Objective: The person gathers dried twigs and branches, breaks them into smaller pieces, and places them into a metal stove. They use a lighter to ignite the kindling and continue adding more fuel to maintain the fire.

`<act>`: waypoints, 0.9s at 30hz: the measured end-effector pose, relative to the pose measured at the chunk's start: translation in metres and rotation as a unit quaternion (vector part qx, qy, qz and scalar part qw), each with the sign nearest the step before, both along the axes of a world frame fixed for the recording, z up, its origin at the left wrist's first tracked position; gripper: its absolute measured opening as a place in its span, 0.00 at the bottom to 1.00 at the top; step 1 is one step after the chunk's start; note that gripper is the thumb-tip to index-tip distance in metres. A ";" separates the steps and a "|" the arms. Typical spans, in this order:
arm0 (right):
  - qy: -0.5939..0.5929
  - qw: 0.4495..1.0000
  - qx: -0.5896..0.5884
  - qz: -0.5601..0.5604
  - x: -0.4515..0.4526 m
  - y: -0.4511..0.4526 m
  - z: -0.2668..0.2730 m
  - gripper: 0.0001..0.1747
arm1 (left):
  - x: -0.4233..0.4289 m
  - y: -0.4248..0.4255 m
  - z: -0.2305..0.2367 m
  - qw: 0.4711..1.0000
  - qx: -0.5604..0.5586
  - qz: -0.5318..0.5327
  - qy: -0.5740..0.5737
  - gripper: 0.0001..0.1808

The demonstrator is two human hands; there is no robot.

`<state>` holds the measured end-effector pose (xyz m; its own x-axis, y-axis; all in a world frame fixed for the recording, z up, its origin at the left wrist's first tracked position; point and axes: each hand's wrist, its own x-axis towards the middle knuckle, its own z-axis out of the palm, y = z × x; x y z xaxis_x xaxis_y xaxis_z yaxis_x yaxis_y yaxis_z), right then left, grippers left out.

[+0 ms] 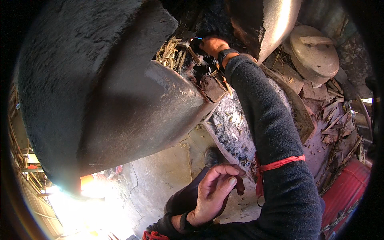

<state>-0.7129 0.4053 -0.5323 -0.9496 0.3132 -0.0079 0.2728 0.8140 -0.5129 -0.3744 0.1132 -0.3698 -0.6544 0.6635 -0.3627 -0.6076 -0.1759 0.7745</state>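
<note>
My right hand point(213, 46) reaches into the dark mouth of an earthen stove point(141, 111), fingers curled around a small object mostly hidden by the hand. A thin bright blue streak point(198, 38) shows at its fingertips; whether it is a flame or part of the object, I cannot tell. Just left of it lies a bundle of dry straw and sticks point(170, 54), tucked against the stove wall. My left hand point(214, 192) is raised near my lap, fingers loosely bent and thumb apart, with nothing visible in it.
Grey ash point(229, 126) fills a low-walled trough below the opening. A curved clay wall point(279, 27) rises right of my right hand. Beyond it are a lidded metal pot point(315, 54), scrap wood point(337, 120) and a red ridged object point(345, 192). Cracked floor point(159, 168) lies at left.
</note>
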 end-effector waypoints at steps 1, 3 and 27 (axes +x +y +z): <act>0.007 1.000 -0.006 0.002 0.000 0.001 0.000 0.26 | 0.000 0.000 0.000 1.000 0.002 0.002 -0.008 0.11; 0.004 1.000 -0.007 -0.002 0.001 0.002 0.002 0.26 | 0.000 0.000 0.000 1.000 0.001 0.001 -0.003 0.11; 0.004 0.999 -0.014 0.040 0.014 -0.004 0.015 0.27 | 0.003 0.004 -0.001 1.000 -0.002 -0.008 0.013 0.11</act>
